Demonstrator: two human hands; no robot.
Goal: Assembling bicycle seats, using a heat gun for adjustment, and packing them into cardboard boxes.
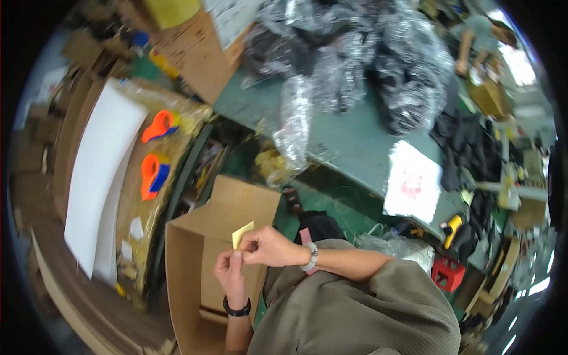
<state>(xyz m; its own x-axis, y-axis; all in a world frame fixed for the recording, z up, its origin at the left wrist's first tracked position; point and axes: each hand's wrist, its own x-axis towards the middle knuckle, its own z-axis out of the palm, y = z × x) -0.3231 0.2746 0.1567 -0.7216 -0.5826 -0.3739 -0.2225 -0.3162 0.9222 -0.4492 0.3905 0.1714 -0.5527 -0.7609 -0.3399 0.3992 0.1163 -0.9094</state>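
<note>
Yel. slip (242,233) held, table (349,141) cluttered, flr (353,218) grn.

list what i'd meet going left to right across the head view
Curved white sheet → lower orange-and-blue tape dispenser → left hand → right hand, both hands at a small yellow slip → white sheet with reddish print → yellow-and-black tool

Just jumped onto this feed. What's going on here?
The person's left hand and right hand both pinch a small yellow slip. In view, they overlap an open cardboard box. Off to the left, two orange-and-blue tape dispensers lie on a brown surface. Ahead, dark items in clear plastic are heaped on a green table.
</note>
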